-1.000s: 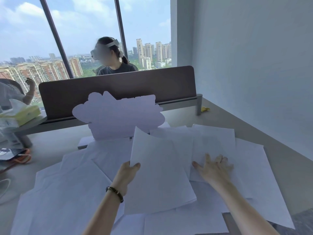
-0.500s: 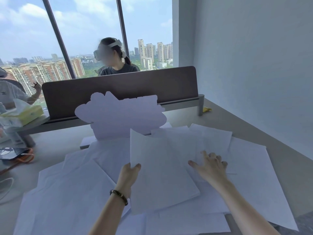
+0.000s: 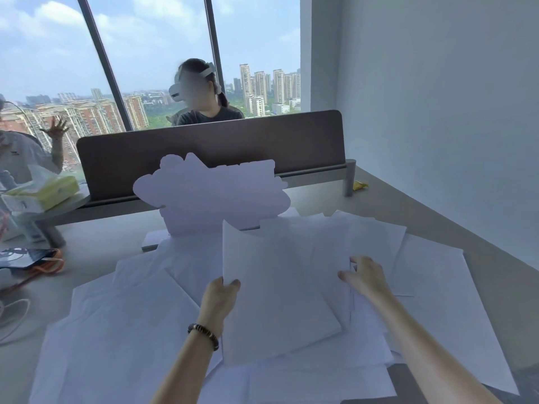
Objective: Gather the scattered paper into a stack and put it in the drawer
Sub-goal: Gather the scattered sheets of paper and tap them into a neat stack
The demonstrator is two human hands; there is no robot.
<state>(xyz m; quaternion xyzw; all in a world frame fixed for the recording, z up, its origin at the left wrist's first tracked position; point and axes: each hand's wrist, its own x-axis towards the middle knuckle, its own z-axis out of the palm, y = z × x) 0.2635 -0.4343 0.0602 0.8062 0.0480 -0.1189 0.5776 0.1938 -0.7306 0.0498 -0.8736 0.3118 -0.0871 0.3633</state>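
Several white paper sheets lie scattered over the grey desk. My left hand grips the left edge of a thin stack of sheets, thumb on top, and holds it tilted above the others. To its right, my right hand curls its fingers over the edge of a sheet lying on the desk, beside the held stack. More sheets spread out to the right, up to the desk's edge. No drawer is in view.
A white cloud-shaped board stands behind the papers, in front of a brown desk divider. A tissue pack, a phone and cables sit at the left. Two people are beyond the divider. A wall runs along the right.
My right hand has gone from lying flat with spread fingers to curling its fingers over a sheet's edge, and has drawn back toward the held stack. The left hand keeps its grip.
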